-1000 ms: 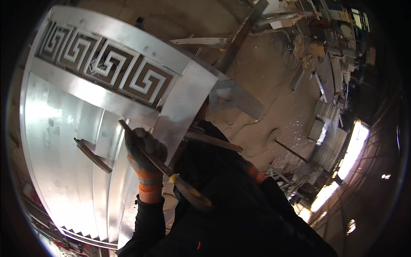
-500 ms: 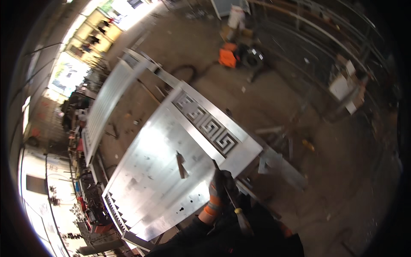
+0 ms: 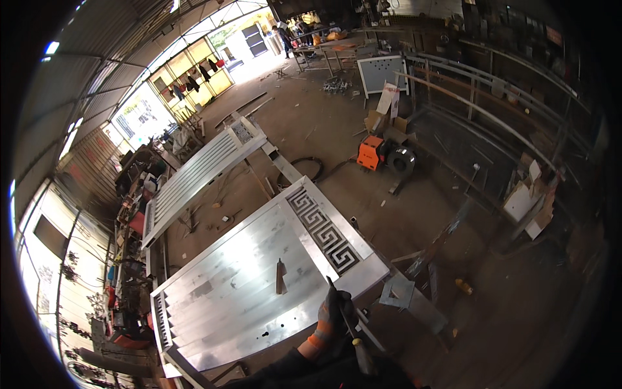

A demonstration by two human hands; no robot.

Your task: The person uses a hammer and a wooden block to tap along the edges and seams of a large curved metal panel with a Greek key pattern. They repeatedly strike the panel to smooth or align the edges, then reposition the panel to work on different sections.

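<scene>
My left hand (image 3: 334, 315), in a dark glove with an orange cuff, is closed around the shaft of a screwdriver (image 3: 363, 356). Its yellowish handle hangs below the hand, and the thin tip points up past the fingers, by the near edge of a large silver metal panel (image 3: 220, 292). That panel lies flat and carries a cut-out band of a square key pattern (image 3: 322, 232). On its bare sheet rests a small narrow brownish strip (image 3: 280, 277). A few dark holes show close to the near edge. My right hand does not show.
A second ribbed panel (image 3: 194, 175) lies beyond on the same frame. Ahead on the floor are an orange machine (image 3: 370, 153) and a coiled black cable (image 3: 311, 170). Cardboard scraps (image 3: 525, 198) are at right, a small metal plate (image 3: 397, 292) nearer. Tools crowd the left side.
The view has tilted up, so the far end of the workshop shows and the panels sit lower. My left hand still holds the screwdriver.
</scene>
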